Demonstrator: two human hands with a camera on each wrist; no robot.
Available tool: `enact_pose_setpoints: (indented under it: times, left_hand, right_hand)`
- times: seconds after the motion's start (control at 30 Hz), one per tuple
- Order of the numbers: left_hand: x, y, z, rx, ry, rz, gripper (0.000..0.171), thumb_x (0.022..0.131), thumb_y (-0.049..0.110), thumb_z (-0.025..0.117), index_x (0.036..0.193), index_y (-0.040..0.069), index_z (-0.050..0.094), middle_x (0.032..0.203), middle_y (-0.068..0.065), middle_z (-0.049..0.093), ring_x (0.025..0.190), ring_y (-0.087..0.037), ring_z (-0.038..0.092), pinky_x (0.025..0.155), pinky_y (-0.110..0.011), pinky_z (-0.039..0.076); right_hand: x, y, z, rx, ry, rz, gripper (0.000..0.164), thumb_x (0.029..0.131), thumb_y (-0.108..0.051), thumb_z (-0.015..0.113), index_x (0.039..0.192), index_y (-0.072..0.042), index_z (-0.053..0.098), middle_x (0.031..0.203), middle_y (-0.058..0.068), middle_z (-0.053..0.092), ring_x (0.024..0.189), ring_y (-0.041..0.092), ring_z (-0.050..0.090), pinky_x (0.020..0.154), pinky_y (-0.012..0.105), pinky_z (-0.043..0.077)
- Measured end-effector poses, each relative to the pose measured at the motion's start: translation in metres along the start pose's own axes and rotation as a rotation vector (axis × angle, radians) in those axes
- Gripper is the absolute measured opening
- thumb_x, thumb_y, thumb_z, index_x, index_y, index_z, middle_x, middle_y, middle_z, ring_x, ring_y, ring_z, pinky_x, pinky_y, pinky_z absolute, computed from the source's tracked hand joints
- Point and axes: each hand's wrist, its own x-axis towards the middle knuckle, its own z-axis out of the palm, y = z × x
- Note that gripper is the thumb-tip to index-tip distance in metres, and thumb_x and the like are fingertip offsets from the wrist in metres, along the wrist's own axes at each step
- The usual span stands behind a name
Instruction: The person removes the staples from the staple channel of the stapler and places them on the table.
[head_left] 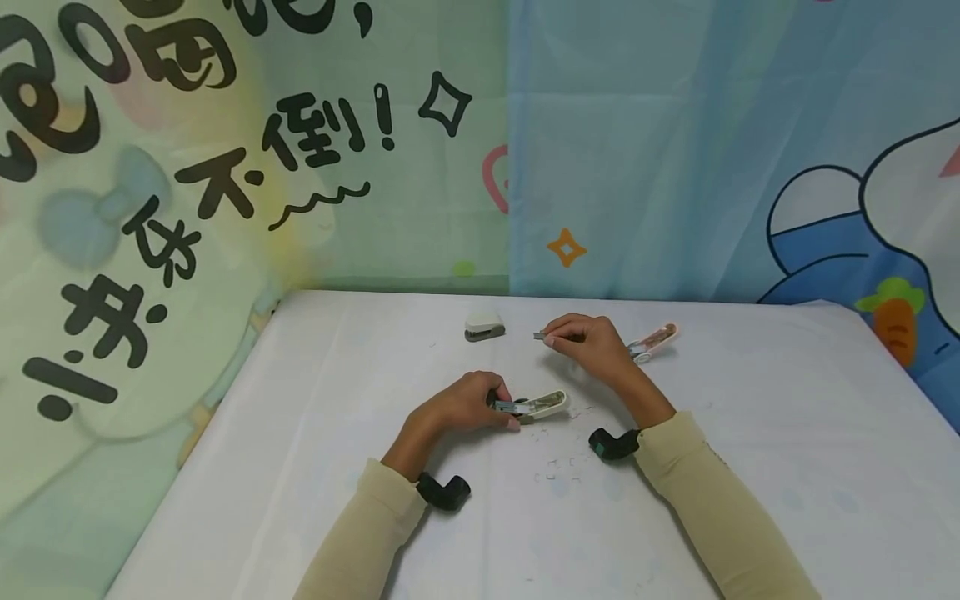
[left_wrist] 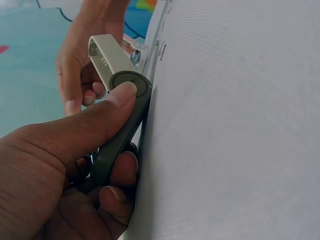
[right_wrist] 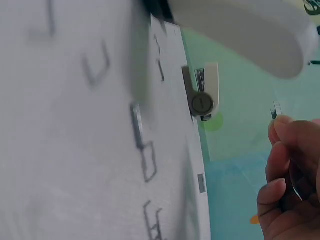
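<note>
My left hand (head_left: 468,402) grips the dark green base of a cream-and-green stapler (head_left: 549,405), its thumb on the round hinge (left_wrist: 131,82). The stapler's cream top is swung far back from the base, and the metal track shows. Farther back, my right hand (head_left: 596,350) pinches a short strip of staples (right_wrist: 276,109) between thumb and fingertips. The strip is held above the table, apart from the stapler. Blurred and large, the cream top (right_wrist: 250,30) crosses the upper part of the right wrist view.
A white stapler with a grey base (head_left: 484,327) stands near the table's back edge. Behind my right wrist lies a pink stapler (head_left: 657,338). Several loose staples (head_left: 555,467) are scattered on the white tablecloth (head_left: 315,400). Another small grey strip (right_wrist: 201,183) lies near the edge.
</note>
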Motion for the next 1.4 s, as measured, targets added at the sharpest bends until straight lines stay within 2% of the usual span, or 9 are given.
enact_pose_setpoints:
  times: [0.07,0.2,0.3,0.43,0.53,0.63,0.77,1.0,1.4]
  left_hand:
    - [0.000,0.000,-0.001,-0.005,0.001,-0.002,0.026,0.079,0.025,0.083,0.091,0.010,0.065,0.086,0.003,0.059,0.079,-0.012,0.050,0.071,-0.026,0.042]
    - [-0.001,0.001,-0.001,-0.017,0.006,-0.004,0.025,0.080,0.025,0.083,0.091,0.011,0.065,0.087,0.003,0.059,0.080,-0.013,0.050,0.071,-0.027,0.042]
    - [-0.002,0.002,-0.001,-0.026,0.003,0.003,0.025,0.080,0.025,0.082,0.091,0.011,0.065,0.087,0.002,0.060,0.080,-0.013,0.050,0.072,-0.027,0.042]
    - [-0.003,0.002,-0.001,-0.015,-0.001,0.002,0.024,0.080,0.026,0.082,0.091,0.012,0.065,0.087,0.003,0.059,0.080,-0.013,0.051,0.072,-0.027,0.042]
    - [-0.003,0.002,-0.002,-0.004,0.002,0.006,0.024,0.080,0.025,0.082,0.091,0.012,0.065,0.087,0.004,0.060,0.080,-0.013,0.051,0.072,-0.027,0.043]
    - [-0.003,0.001,-0.004,0.008,0.008,0.010,0.024,0.080,0.025,0.082,0.091,0.012,0.065,0.087,0.004,0.059,0.080,-0.012,0.051,0.073,-0.027,0.043]
    - [-0.003,0.001,-0.005,0.011,0.012,0.011,0.025,0.080,0.025,0.082,0.092,0.011,0.065,0.087,0.004,0.059,0.081,-0.012,0.051,0.073,-0.027,0.043]
    - [-0.002,-0.001,-0.003,0.008,0.018,0.025,0.024,0.081,0.024,0.082,0.092,0.012,0.065,0.088,0.004,0.059,0.081,-0.012,0.051,0.073,-0.026,0.043]
    - [0.000,-0.003,0.001,0.000,0.003,0.014,0.024,0.081,0.025,0.081,0.093,0.012,0.065,0.089,0.004,0.059,0.083,-0.012,0.051,0.074,-0.026,0.043]
  right_hand:
    - [0.001,-0.006,-0.002,-0.008,-0.003,0.023,0.012,0.091,0.000,0.067,0.090,0.011,0.071,0.109,0.023,0.064,0.090,0.014,0.060,0.069,0.024,0.047]
    - [0.005,0.000,-0.003,0.013,-0.010,0.085,0.017,0.092,-0.003,0.067,0.094,0.013,0.070,0.113,0.023,0.064,0.092,0.014,0.059,0.069,0.026,0.047]
    - [0.008,0.017,-0.003,0.010,-0.014,0.122,0.020,0.093,-0.009,0.067,0.095,0.010,0.071,0.115,0.019,0.064,0.090,0.014,0.059,0.065,0.028,0.046]
    - [0.010,0.039,-0.001,-0.051,-0.031,0.148,0.019,0.093,-0.013,0.067,0.095,0.005,0.074,0.116,0.016,0.065,0.090,0.018,0.061,0.062,0.027,0.046]
    - [0.011,0.045,0.001,-0.091,-0.041,0.147,0.016,0.093,-0.012,0.067,0.094,0.002,0.075,0.115,0.013,0.066,0.097,0.023,0.062,0.065,0.029,0.048]
    - [0.012,0.048,0.003,-0.120,-0.045,0.133,0.012,0.092,-0.010,0.068,0.093,0.000,0.076,0.113,0.012,0.067,0.104,0.026,0.061,0.075,0.033,0.050]
    - [0.013,0.051,0.004,-0.155,-0.054,0.105,0.010,0.091,-0.008,0.069,0.093,-0.002,0.077,0.109,0.012,0.069,0.106,0.028,0.061,0.085,0.041,0.049]
    - [0.013,0.051,0.004,-0.199,-0.061,0.095,0.009,0.090,-0.008,0.071,0.091,-0.003,0.078,0.105,0.011,0.071,0.104,0.029,0.063,0.087,0.044,0.049]
    - [0.008,0.056,0.003,-0.223,-0.055,0.093,0.007,0.090,-0.007,0.070,0.090,-0.003,0.076,0.100,0.010,0.069,0.096,0.027,0.063,0.083,0.042,0.049]
